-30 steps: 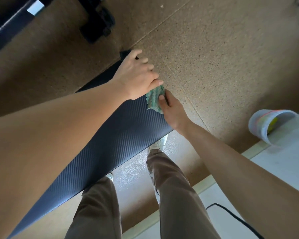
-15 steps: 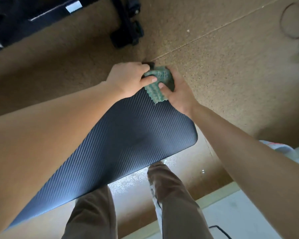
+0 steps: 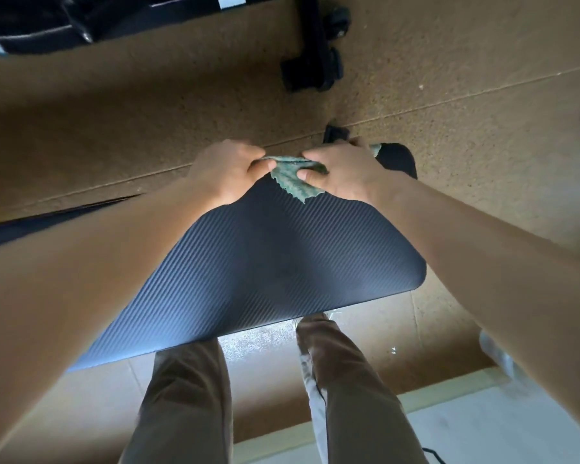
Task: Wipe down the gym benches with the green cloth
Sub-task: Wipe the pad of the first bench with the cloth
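Note:
A dark ribbed bench pad (image 3: 275,269) fills the middle of the view, running from lower left to upper right. Over its far end I hold the green cloth (image 3: 293,182) with both hands. My left hand (image 3: 228,170) pinches the cloth's left edge. My right hand (image 3: 342,172) grips its right part, with a corner of cloth (image 3: 375,149) sticking out past the fingers. The cloth hangs crumpled between the hands, its lower tip touching the pad. A second, smaller dark pad (image 3: 399,160) shows just behind my right hand.
Brown speckled floor mats (image 3: 466,135) surround the bench. A black machine frame with a foot (image 3: 312,65) stands at the top. A black bar (image 3: 47,216) lies at the left. My legs (image 3: 345,390) stand below the pad, beside a pale floor strip (image 3: 503,426).
Both hands have spread apart, stretching the cloth between them. The view has swung so the bench pad lies more squarely in front of me.

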